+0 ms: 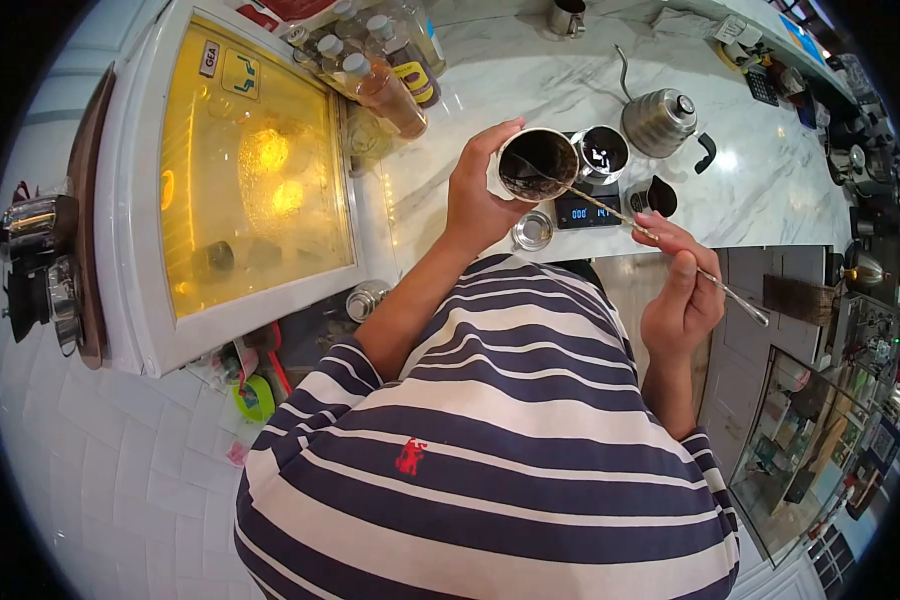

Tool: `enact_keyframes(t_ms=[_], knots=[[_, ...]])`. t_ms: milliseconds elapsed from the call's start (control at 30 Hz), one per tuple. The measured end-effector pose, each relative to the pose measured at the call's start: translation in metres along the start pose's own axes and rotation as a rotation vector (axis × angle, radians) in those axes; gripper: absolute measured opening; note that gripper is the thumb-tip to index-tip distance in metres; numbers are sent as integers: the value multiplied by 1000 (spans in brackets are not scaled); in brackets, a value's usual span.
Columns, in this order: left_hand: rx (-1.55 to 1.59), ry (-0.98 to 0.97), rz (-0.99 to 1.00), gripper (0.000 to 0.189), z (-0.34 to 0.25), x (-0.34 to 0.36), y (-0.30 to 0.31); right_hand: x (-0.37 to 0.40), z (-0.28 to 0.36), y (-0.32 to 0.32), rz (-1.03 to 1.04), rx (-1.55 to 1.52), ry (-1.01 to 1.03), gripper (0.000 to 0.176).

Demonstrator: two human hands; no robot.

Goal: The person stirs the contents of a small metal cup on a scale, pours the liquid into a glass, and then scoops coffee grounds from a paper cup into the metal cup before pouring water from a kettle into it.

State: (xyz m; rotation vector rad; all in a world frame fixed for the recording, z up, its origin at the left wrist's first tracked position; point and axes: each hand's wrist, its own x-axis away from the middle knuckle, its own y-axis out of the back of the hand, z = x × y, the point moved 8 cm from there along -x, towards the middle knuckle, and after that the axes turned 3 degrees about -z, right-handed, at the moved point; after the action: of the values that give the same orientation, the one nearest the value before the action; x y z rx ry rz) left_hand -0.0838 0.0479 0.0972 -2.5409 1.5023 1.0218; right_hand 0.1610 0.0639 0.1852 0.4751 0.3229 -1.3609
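My left hand (475, 195) grips a round metal tin (536, 165), tilted so its dark inside faces me. My right hand (678, 285) pinches a long thin metal spoon (660, 240) whose tip reaches into the tin. Just behind the tin, a steel cup (603, 152) stands on a small digital scale (582, 210) with a lit display. A small round lid (532, 231) lies on the marble counter (530, 80) below the tin.
A gooseneck kettle (662, 120) stands to the right of the scale. Several capped bottles (385, 75) stand at the counter's left. A white chest freezer with a glass lid (250, 170) fills the left side. Shelves with equipment are at the right.
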Motion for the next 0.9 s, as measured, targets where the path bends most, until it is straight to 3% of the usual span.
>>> enact_keyframes(t_ms=[100,433,733,900], knots=[[-38,22,22,85,-3,5,-4,4,-12,10,-16,-10,-51,28],[-79,287,53,81,1,36,-36,9,-92,69,-192,-374,-560,29],[-159,437,-39,78,3,55,-70,-41,-122,150,-229,-395,-538,31],[-176,509,-130,77,-2,76,-75,-69,-153,147,-140,-325,-502,28]])
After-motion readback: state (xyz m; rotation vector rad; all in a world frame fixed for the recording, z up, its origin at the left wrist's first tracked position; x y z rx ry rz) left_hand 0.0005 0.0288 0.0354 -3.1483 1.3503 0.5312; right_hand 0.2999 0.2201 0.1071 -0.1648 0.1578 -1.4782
